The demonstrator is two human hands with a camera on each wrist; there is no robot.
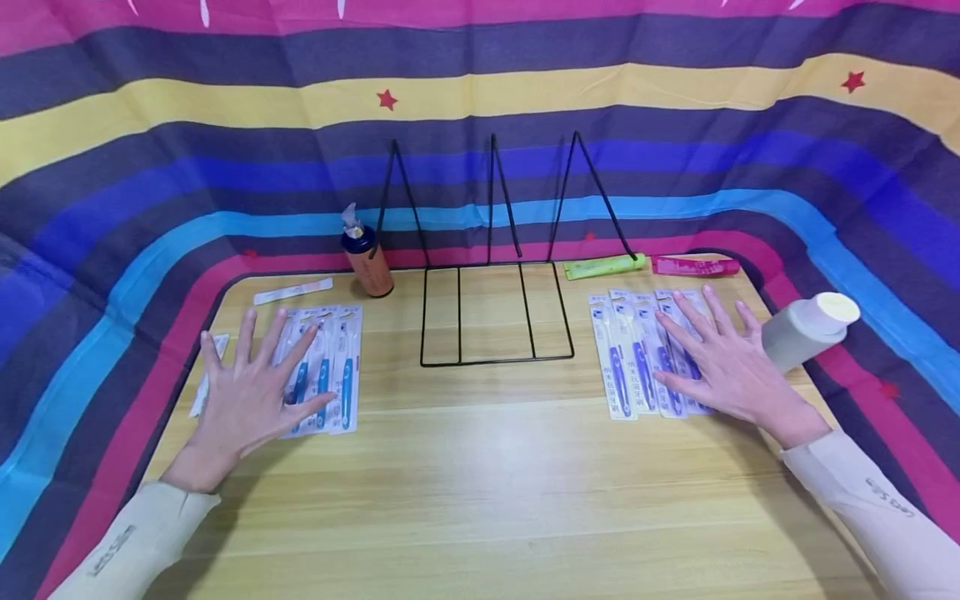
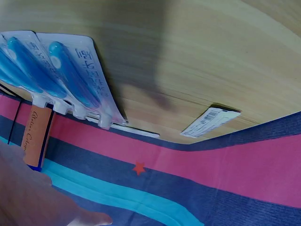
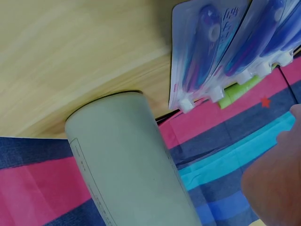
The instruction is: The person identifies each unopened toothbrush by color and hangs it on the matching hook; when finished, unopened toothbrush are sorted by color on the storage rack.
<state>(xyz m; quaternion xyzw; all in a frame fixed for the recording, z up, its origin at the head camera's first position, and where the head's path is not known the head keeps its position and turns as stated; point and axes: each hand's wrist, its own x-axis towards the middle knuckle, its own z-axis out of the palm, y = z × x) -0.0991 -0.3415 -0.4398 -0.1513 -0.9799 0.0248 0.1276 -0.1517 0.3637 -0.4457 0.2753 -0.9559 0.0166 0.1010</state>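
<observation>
My left hand [image 1: 243, 396] is spread, fingers straight, over the left part of a row of packaged blue toothbrushes [image 1: 346, 371]; it holds nothing. On the other side my right hand [image 1: 731, 362] spreads its fingers above packaged purple toothbrushes [image 1: 618, 367], also holding nothing. In the left wrist view the blue toothbrushes [image 2: 70, 70] lie side by side in clear blister packs. The right wrist view shows the purple toothbrushes [image 3: 202, 47] and, close by, a pale grey-green bottle [image 3: 127, 160]. That bottle [image 1: 798, 337] has a white cap and stands just right of my right hand.
A black wire rack [image 1: 497, 362] stands at the back middle. Left of it is a pump bottle [image 1: 371, 271] with an orange label. Green [image 1: 603, 267] and pink tubes [image 1: 693, 266] lie at the back right. Slim white packets [image 1: 292, 291] lie at the left. Striped cloth surrounds the table [image 1: 480, 492].
</observation>
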